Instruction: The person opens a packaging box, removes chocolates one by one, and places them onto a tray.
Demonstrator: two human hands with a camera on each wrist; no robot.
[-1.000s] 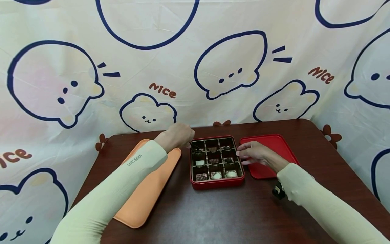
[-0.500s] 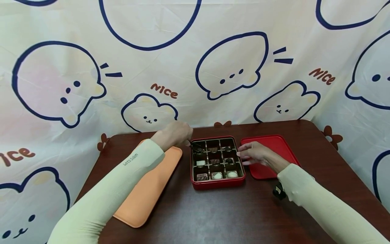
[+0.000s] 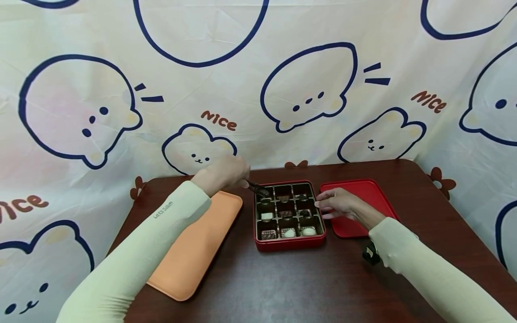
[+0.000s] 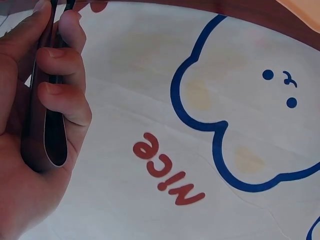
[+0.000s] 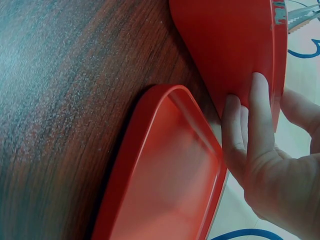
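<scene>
My left hand (image 3: 226, 172) grips dark metal tongs (image 4: 54, 135), its fingers curled round both arms in the left wrist view. The tongs' tips reach into the far left compartment of a red tin (image 3: 290, 245); whether they hold a piece I cannot tell. Inside the tin is a divided insert with dark chocolates (image 3: 268, 234) and white ones (image 3: 308, 231). On the tin's right wall lies my right hand (image 3: 338, 202), two straight fingers flat against the side and the thumb up at the rim in the right wrist view. Serrated tong tips (image 5: 301, 20) show past the rim there.
An orange tray (image 3: 198, 251) lies slanted left of the tin, partly under my left forearm. Close on the right, a red lid (image 3: 361, 188) rests with its raised rim upward. The brown table (image 3: 291, 287) meets a printed cloth (image 3: 299, 143) at the back.
My left hand has moved a little left and away from the tin, showing more of the tongs. Their tips stay over the far left compartment. The right hand has kept its place.
</scene>
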